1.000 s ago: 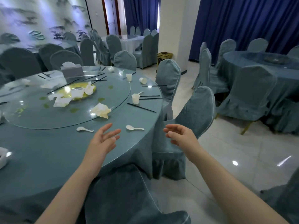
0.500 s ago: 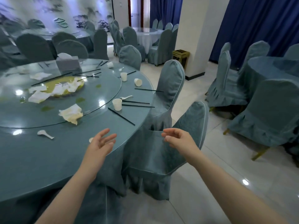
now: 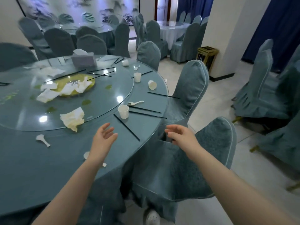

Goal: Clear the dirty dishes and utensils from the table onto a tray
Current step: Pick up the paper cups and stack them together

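Observation:
The round table [image 3: 32,168] carries a glass turntable [image 3: 100,109] with a yellow plate [image 3: 88,80] under crumpled napkins. A white paper cup [image 3: 123,111] stands beside black chopsticks [image 3: 126,127], with a white spoon [image 3: 135,103] behind it. Another spoon [image 3: 43,140] lies at the left, and one more [image 3: 86,155] is partly hidden under my left wrist. Two further cups [image 3: 137,77] [image 3: 152,84] sit farther back. My left hand [image 3: 103,140] hovers over the table edge, fingers relaxed, holding nothing. My right hand [image 3: 181,137] floats beyond the edge above a chair, also holding nothing. No tray is in view.
Two covered chairs [image 3: 215,153] [image 3: 191,88] stand against the table's right side. A tissue box [image 3: 83,60] sits at the far side of the turntable. A crumpled napkin [image 3: 73,119] lies near its front rim. More tables and chairs fill the room; a bin [image 3: 207,57] stands by the pillar.
The view has shifted right along the table, bringing the cup and chopsticks closer. Both hands stay raised and holding nothing.

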A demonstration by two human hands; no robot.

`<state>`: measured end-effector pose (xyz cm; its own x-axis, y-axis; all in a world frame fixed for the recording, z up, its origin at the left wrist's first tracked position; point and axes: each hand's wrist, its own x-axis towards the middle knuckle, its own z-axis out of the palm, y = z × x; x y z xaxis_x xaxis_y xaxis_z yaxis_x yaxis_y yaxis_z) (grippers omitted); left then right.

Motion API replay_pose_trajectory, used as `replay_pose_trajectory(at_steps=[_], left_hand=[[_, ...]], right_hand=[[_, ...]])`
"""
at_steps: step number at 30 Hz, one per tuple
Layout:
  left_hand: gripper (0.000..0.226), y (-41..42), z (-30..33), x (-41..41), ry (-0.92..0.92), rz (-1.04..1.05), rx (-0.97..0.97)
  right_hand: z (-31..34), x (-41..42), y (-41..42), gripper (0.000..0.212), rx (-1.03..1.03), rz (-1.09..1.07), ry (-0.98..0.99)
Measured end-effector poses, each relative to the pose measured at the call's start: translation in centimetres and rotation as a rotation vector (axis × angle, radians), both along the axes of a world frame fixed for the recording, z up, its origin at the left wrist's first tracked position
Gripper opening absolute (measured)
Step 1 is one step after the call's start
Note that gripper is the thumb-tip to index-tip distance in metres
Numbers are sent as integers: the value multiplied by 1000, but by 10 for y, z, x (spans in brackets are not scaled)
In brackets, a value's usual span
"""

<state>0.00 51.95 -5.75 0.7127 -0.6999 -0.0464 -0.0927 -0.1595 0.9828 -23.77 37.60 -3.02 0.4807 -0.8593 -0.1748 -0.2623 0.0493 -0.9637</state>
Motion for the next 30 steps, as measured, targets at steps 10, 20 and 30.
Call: replay_pose_trajectory(at_steps=[10,20,30], left_hand=[[78,-184,-89,114,3,166,280],[64,-263,-142,140,-65,306,410],[48,-260,-67,-26,4,155,69]], right_hand=[[-27,64,-155,29,46,13,114],[-67,64,-226,30,200,-9,148],[-42,0,-264,31,164,86,0]])
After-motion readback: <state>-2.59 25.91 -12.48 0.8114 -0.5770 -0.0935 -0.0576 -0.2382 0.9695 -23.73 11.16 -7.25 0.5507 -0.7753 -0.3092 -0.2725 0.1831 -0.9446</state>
